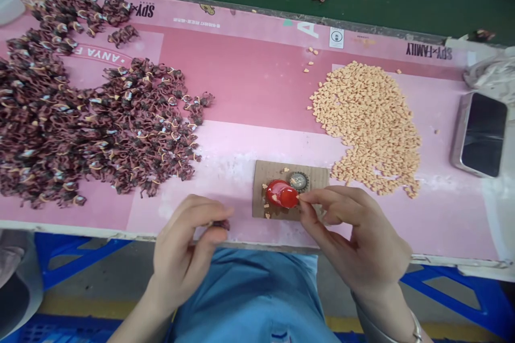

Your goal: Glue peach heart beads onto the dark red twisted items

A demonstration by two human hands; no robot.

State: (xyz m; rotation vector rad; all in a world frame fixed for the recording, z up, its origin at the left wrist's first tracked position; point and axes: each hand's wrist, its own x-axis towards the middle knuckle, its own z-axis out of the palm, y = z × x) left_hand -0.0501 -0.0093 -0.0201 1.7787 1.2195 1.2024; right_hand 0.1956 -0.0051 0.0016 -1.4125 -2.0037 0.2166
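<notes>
blue clothing (pixel 253 292) is closest to the camera, at the near edge of the bench (pixel 241 80), with both forearms reaching past it. the left hand (pixel 189 241) is closed lightly on a small dark figure (pixel 221 224), thumb below and forefinger above, so that only its end shows between the fingertips. the right hand (pixel 358 230) has thumb and forefinger brought together on what looks like a tan piece (pixel 298 198), right at the edge of a red cup (pixel 277 193). the cup sits on a cardboard square (pixel 319 174), just beside a ridged metal cap (pixel 298 180).

the figure looks light and a little bendy, probably plastic, with thin limbs that could catch on others; its body seems the safest place to grip. the piece is tiny and likely stiff, easy to drop, and best held by its edges in the very fingertips. the cup's shiny contents look wet, so anything touched to them may turn slippery.

the left wrist is low, palm turned inward, apart from the cardboard; the right hand comes in from the side, its other fingers loosely curled. a pile of dark figures (pixel 100 128) spreads to the left, a heap of tan pieces (pixel 370 123) to the right.
</notes>
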